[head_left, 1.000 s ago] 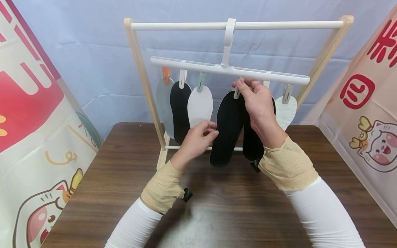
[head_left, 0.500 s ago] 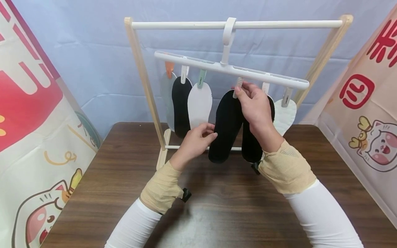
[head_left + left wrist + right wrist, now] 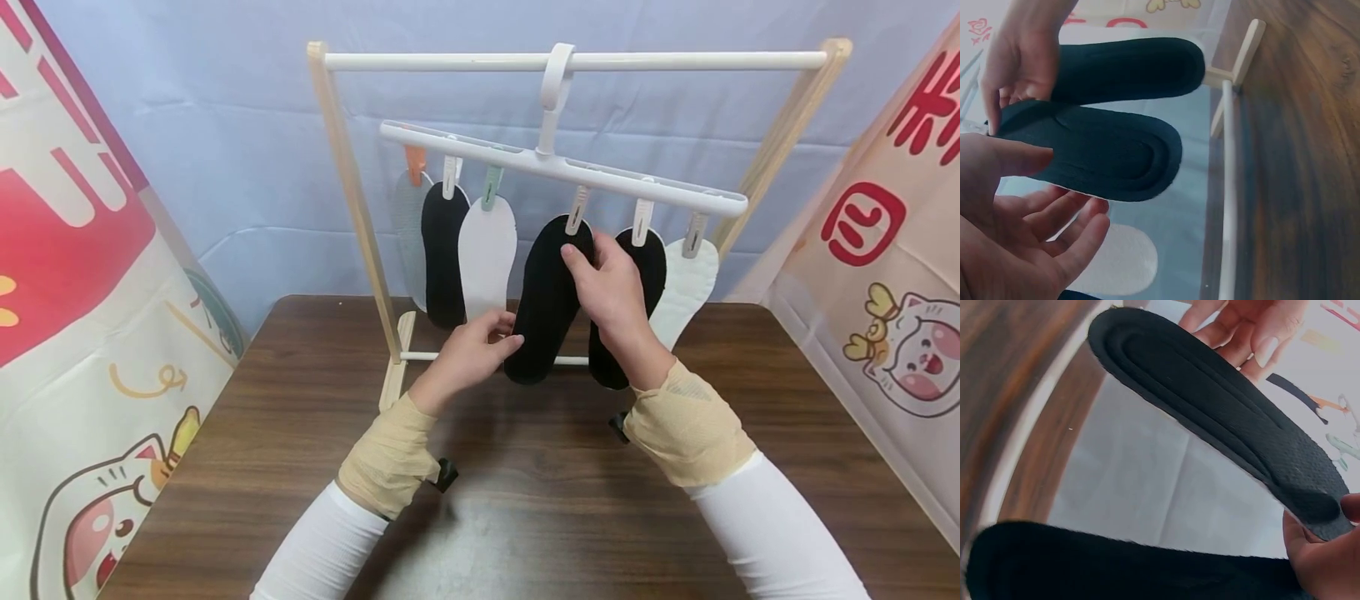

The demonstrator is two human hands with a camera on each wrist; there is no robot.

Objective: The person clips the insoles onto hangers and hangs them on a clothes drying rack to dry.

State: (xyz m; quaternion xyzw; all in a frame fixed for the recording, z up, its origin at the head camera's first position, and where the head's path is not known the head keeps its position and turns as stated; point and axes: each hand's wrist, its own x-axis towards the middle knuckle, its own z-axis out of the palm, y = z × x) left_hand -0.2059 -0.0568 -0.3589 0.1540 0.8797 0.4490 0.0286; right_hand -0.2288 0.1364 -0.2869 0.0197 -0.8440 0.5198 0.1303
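Observation:
A black insole (image 3: 551, 287) hangs tilted from a pale clip (image 3: 577, 210) on the white hanger (image 3: 607, 179). My right hand (image 3: 615, 292) pinches its upper right edge just below that clip, thumb in front and fingers behind. At the lower left edge of the same insole, my left hand (image 3: 472, 346) holds it with the thumb on the front face. In the left wrist view the left fingers (image 3: 1075, 231) pass behind the insole's edge. Partly behind my right hand hangs a second black insole (image 3: 648, 258), clipped on its own.
Further insoles hang along the hanger: white (image 3: 487, 250), black (image 3: 442, 258) and grey (image 3: 410, 242) to the left, a pale one (image 3: 686, 283) to the right. The hanger tilts down rightward from the rack's top rail (image 3: 442, 62). The rack stands on a wooden table (image 3: 525, 500).
My right hand has let go of the clip and moved down onto the insole's upper edge. The hanger's left end has risen slightly. My left hand stays at the insole's lower left edge.

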